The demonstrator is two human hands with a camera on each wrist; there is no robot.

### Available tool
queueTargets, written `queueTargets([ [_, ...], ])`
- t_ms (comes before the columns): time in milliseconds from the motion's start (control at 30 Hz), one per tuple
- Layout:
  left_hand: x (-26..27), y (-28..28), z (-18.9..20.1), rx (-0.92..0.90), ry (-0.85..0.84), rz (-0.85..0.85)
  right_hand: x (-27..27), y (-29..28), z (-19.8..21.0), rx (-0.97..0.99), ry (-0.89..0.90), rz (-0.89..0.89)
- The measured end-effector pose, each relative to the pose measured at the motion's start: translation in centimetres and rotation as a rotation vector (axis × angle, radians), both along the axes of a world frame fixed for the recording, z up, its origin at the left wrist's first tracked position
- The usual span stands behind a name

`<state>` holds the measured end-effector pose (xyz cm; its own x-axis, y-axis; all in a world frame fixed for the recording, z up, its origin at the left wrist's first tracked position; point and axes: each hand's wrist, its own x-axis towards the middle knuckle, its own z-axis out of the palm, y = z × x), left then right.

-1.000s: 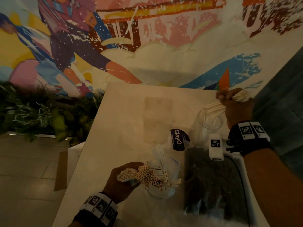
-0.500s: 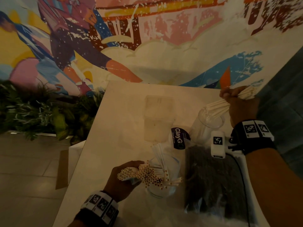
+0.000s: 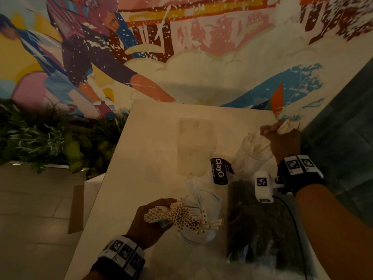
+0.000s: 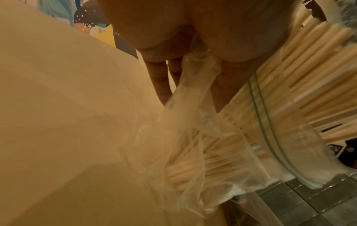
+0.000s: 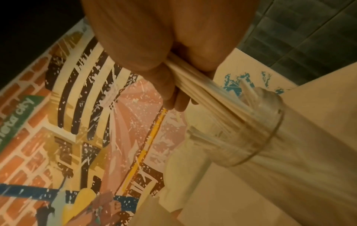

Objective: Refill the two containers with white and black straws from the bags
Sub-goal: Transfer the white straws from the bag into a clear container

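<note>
My left hand (image 3: pixel 159 211) grips a clear plastic bag (image 4: pixel 193 107) of white straws (image 3: pixel 181 215) at the near glass container (image 3: pixel 191 238), open ends toward me; loose white straws stand in that glass. Its rim (image 4: pixel 270 137) lies against the bag in the left wrist view. My right hand (image 3: pixel 280 138) grips a bundle of white straws (image 5: pixel 193 85) whose lower ends sit inside the far glass container (image 3: pixel 248 164), seen blurred as a jar (image 5: pixel 251 137) in the right wrist view. A bag of black straws (image 3: pixel 260 223) lies between the containers and me.
Everything sits on a pale table (image 3: pixel 153 154) against a painted mural wall. A cloudy plastic box (image 3: pixel 194 146) stands mid-table, with a dark ClayGo label (image 3: pixel 220 170) beside it. Plants (image 3: pixel 50 138) fill the left; a dark tiled wall (image 3: pixel 343 128) runs along the right.
My right hand rose slightly, then came back down with its bundle, and the straws now reach deeper into the far container. The left hand has hardly moved.
</note>
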<state>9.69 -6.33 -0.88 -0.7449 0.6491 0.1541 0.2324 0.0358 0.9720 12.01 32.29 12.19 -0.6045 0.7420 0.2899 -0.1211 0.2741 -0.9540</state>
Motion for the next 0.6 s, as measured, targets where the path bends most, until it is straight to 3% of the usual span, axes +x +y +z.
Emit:
queueTargets([
  [267,0.1,0.0,0.3,0.016,-0.013,-0.004,-0.3,-0.9,0.9,0.310,-0.315,-0.264],
  [400,-0.1,0.1,0.2,0.021,-0.024,-0.016,-0.5,0.0,-0.9,0.335,-0.783,-0.224],
  [467,-0.1,0.1,0.2,0.028,-0.041,-0.023,-0.4,0.4,-1.7,0.346,-0.770,-0.253],
  [600,-0.2,0.1,0.0,-0.012,-0.009,-0.024,0.0,-0.3,-1.9,0.526,-0.474,-0.361],
])
